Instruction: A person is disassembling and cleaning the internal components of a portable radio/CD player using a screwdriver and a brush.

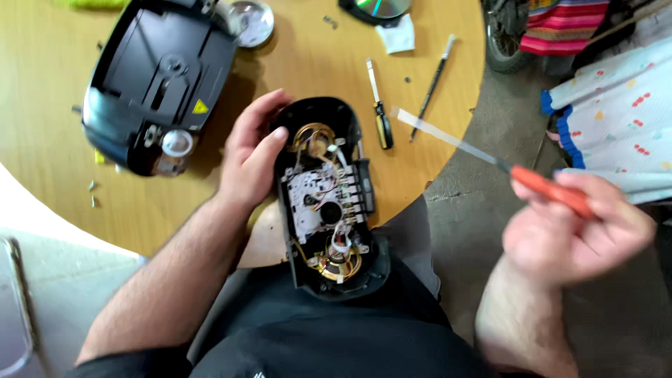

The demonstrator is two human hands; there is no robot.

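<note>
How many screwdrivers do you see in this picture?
2. One screwdriver with an orange handle is in the right hand. One with a black handle lies on the table. Others may be hidden.

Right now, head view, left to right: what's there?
Black player top shell → left hand → opened black housing with exposed mechanism → black-handled screwdriver → thin dark tool → orange-handled screwdriver in right hand.
</note>
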